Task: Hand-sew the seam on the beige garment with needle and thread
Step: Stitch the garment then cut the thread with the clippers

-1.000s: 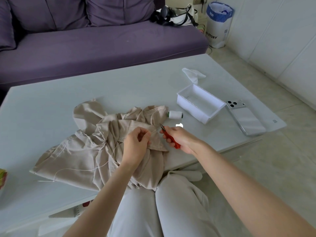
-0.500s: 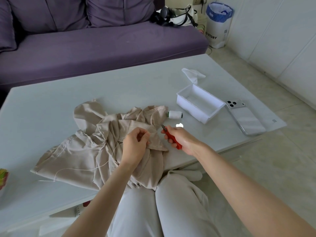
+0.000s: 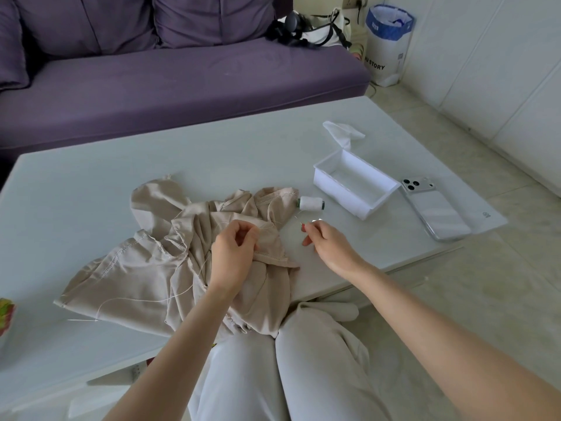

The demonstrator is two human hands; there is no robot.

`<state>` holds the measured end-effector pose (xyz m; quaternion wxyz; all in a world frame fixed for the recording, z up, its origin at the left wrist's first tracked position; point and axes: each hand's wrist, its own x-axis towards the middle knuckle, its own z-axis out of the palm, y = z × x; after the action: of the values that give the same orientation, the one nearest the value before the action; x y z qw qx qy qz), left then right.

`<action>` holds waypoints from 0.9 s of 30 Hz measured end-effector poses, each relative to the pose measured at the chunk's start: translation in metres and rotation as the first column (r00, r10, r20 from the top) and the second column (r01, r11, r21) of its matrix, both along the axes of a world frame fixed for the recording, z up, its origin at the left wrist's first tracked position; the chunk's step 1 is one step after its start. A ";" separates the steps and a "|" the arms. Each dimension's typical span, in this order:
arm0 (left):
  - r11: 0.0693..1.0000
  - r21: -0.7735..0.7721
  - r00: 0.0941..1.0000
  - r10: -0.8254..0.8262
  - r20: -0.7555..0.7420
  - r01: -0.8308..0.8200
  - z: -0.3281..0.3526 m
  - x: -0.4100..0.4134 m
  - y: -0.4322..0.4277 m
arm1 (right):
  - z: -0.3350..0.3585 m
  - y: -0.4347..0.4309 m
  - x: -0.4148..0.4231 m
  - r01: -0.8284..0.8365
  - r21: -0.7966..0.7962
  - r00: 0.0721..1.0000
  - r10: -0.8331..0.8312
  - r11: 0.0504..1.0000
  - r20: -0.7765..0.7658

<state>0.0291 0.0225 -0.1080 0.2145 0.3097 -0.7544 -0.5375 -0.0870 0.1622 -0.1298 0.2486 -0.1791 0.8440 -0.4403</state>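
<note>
On the desk (image 3: 91, 177), near the middle, my left hand (image 3: 233, 253) pinches a seam fold of the beige garment (image 3: 127, 275), which is crumpled over the near edge. At 3 o'clock from it my right hand (image 3: 331, 244) curls round a small red tool (image 3: 303, 228), mostly hidden; the thread spool (image 3: 310, 204) lies at its 12 o'clock.

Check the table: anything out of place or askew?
The phone lies askew at the near-right edge of the table, where a knock could tip it off. Loose white thread trails across the beige garment and past its left end. Nothing spilled or damaged.
</note>
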 end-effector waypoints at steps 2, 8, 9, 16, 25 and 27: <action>1.000 0.012 1.000 0.005 -0.014 -0.005 0.001 0.000 -0.001 | -0.004 0.013 -0.003 -0.043 0.052 0.979 0.052 0.998 -0.198; 0.998 0.058 0.998 -0.003 -0.068 0.007 0.010 -0.002 -0.001 | -0.009 0.037 -0.011 -0.109 0.408 0.760 0.340 0.906 -0.553; 0.998 0.066 0.997 -0.009 -0.078 0.014 0.012 -0.003 0.000 | -0.010 0.036 -0.011 -0.099 0.416 0.724 0.353 0.904 -0.593; 0.995 0.079 0.989 -0.055 -0.139 0.067 0.022 0.001 0.004 | 0.043 -0.004 0.038 -0.012 -0.187 0.992 0.035 0.982 0.120; 0.991 0.055 0.989 -0.114 -0.098 0.120 0.016 0.022 0.005 | 0.051 -0.026 0.059 0.397 -0.366 0.744 -0.061 0.842 0.666; 0.990 0.054 0.989 -0.125 -0.084 0.130 0.016 0.025 0.002 | 0.050 -0.024 0.058 0.413 -0.361 0.765 -0.104 0.836 0.635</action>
<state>0.0542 0.0249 -0.0917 0.2005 0.2450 -0.7470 -0.5846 -0.0292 0.1382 -0.0793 0.3807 0.0337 0.6037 -0.6996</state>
